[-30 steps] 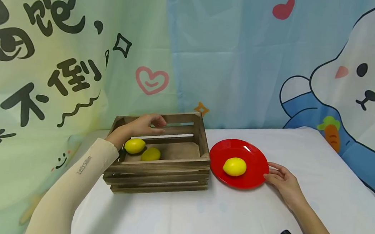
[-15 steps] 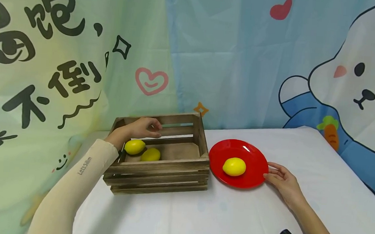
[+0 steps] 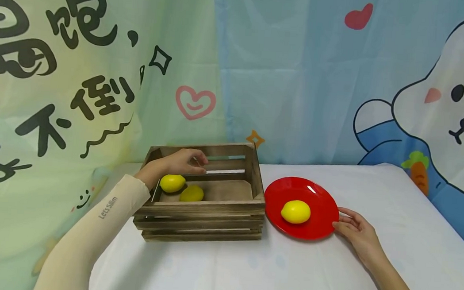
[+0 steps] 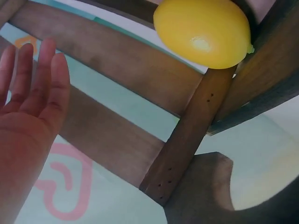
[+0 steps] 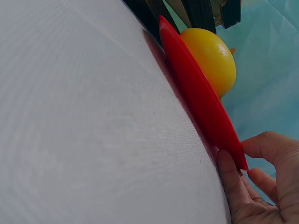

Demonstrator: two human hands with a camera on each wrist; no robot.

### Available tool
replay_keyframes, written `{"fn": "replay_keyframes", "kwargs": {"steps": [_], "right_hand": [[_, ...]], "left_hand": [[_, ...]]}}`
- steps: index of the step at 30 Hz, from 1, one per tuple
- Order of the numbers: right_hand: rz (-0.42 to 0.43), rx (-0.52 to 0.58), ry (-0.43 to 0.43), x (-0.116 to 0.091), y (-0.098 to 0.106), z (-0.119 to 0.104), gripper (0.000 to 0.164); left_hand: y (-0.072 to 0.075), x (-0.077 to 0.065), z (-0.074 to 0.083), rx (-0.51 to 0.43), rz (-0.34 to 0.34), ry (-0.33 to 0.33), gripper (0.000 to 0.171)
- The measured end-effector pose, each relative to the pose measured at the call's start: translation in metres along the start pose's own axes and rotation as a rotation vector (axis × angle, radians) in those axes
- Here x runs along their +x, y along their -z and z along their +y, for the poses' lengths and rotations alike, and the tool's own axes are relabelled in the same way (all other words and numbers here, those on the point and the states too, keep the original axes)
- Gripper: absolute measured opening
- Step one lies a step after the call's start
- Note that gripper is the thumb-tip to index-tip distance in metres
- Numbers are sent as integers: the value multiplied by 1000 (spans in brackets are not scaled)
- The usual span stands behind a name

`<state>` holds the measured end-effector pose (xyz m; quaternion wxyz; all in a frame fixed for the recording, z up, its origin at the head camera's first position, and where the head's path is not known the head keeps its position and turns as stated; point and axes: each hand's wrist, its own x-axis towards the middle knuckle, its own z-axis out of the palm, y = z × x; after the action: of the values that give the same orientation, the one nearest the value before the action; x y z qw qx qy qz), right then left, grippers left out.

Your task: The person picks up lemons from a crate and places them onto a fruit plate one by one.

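Right of the frame's centre, the right hand pinches the rim of the red plate carrying one lemon. Left of centre, the left hand hangs loose-fingered over the wooden crate.

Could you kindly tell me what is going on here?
A person's right hand pinches the rim of a round, shiny red plate, which bears one yellow lemon. The plate stands beside a brown slatted wooden crate. The left hand is over the crate and holds nothing. Inside the crate, toward its left end, lie two more yellow lemons.
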<state>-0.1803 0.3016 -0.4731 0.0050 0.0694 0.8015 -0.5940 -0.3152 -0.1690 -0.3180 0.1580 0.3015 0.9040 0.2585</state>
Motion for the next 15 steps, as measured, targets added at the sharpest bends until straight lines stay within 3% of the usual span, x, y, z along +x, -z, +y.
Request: {"fn": "replay_keyframes", "kwargs": {"steps": [15], "right_hand": [[11, 4, 38, -2, 0, 2, 69]], "left_hand": [[-9, 4, -3, 29, -102, 41, 28]]}}
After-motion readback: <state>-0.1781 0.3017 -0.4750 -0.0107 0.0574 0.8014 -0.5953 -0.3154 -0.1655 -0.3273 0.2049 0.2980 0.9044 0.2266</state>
